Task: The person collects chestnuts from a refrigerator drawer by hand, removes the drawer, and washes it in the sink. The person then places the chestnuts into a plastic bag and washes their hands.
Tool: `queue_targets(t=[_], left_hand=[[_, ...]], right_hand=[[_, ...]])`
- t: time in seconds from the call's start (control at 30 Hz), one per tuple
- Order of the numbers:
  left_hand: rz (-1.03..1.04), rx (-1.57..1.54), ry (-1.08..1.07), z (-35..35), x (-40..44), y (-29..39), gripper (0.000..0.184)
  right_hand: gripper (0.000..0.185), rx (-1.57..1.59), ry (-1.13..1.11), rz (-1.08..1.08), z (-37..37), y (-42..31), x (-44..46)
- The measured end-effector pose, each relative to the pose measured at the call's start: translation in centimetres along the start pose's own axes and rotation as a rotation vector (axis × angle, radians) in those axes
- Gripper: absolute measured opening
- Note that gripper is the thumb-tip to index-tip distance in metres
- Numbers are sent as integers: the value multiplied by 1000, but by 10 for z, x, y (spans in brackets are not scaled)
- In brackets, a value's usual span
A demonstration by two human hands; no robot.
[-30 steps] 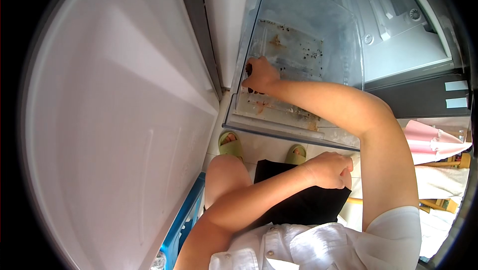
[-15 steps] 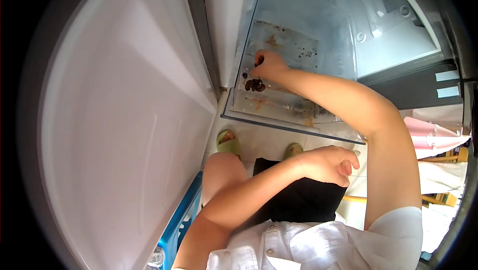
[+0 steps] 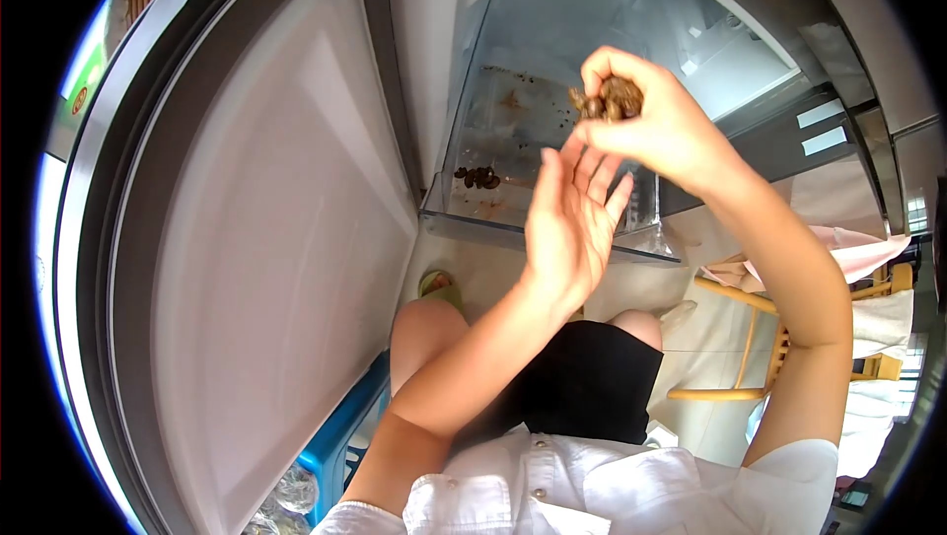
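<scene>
My right hand is closed around a clump of brown, knobbly pieces, raised over the front of a clear drawer. Just below it, my left hand is open, palm up and fingers spread, with nothing on the palm. Its fingertips come close to the right hand; whether they touch is unclear. Several dark brown pieces lie at the drawer's front left, and brown stains and crumbs mark its bottom.
A large white door panel stands open at the left. Beneath it is a blue plastic item. At the right are a wooden chair and pink cloth. A green slipper is on the tiled floor.
My right hand has lifted the brown clump up and right, out of the drawer. My left hand has moved from above my lap to beneath it and opened. The view has shifted.
</scene>
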State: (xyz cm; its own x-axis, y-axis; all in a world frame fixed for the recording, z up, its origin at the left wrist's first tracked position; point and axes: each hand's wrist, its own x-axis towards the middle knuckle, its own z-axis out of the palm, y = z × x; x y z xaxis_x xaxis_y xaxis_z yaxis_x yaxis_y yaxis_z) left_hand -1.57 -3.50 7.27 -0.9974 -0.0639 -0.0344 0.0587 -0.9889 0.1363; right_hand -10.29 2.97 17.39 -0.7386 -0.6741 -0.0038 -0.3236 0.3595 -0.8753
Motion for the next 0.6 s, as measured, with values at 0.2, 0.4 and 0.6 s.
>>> queue_targets(t=[0.2,0.4,0.6], left_hand=[[-101,-242,-18,7,5,7,52],[-69,-278,115,1,11,8,34],[-78,-435,97,0,13,8,31]], right_hand=[[28,-225,47,-247,17,16,-35],[34,27,50,-95,23,22,-40],[20,517,115,31,18,24,-36]])
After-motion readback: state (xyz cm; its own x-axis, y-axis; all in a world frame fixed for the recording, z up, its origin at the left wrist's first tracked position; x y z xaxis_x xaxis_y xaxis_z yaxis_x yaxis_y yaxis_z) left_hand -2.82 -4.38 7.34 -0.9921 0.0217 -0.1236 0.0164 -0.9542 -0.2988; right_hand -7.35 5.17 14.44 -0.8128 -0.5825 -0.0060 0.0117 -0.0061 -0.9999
